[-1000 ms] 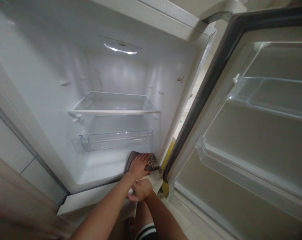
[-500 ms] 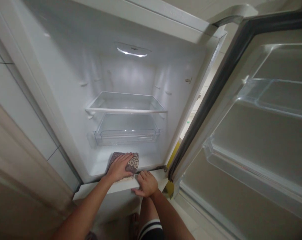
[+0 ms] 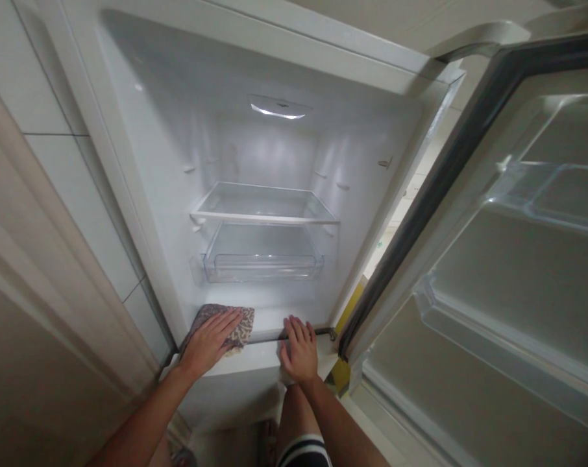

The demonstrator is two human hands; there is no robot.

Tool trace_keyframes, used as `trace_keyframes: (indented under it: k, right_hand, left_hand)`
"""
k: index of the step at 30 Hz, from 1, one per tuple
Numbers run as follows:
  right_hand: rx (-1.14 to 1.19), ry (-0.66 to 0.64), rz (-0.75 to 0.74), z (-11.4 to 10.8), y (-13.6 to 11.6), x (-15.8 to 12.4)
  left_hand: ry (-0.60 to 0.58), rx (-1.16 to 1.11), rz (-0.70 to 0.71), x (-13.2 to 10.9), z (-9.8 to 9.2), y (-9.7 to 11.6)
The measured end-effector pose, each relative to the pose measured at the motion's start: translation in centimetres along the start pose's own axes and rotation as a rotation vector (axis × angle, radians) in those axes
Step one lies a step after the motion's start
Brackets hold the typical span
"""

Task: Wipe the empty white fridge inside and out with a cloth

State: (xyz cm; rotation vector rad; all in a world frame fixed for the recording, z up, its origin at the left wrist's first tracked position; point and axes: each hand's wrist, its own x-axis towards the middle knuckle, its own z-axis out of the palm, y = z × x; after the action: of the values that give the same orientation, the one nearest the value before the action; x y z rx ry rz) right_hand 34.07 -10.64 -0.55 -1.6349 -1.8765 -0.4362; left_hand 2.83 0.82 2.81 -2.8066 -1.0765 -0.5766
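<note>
A patterned brown-and-cream cloth (image 3: pixel 244 326) lies on the front left of the fridge's inner floor. My left hand (image 3: pixel 209 340) holds it pressed down there, palm over it and fingers laid across its top. The cloth's underside is hidden. My right hand (image 3: pixel 300 350) rests at the front edge of the fridge floor, right of the cloth and apart from it. Its fingers point inward, stretched and slightly apart, with nothing in them.
Above the hands sit a clear drawer (image 3: pixel 265 268) and a glass shelf (image 3: pixel 269 219). The fridge door (image 3: pixel 493 292), with clear bins, stands open at right. A lower white front (image 3: pixel 230 399) juts out below. White tiled wall (image 3: pixel 80 175) runs along the left.
My left hand has slid the cloth left along the front of the fridge floor. My right hand's fingers have gone from curled over the edge to stretched inward. The view has shifted slightly.
</note>
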Motion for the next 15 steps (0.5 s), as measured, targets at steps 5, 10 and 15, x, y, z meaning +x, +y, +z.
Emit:
trace_keyframes:
  k: [5,10,15]
  right_hand:
    - [-0.006,0.009,-0.009,0.3,-0.1,-0.1]
    - [-0.004,-0.011,-0.004,0.2,-0.2,0.0]
    - [-0.021,0.009,0.015,0.4,-0.2,-0.1]
  left_hand:
    - [-0.013,-0.045,-0.002,1.2,-0.6,0.6]
    - [-0.036,-0.071,-0.046,3.8,-0.2,3.7]
    - [-0.052,-0.083,-0.022,7.9,2.1,8.5]
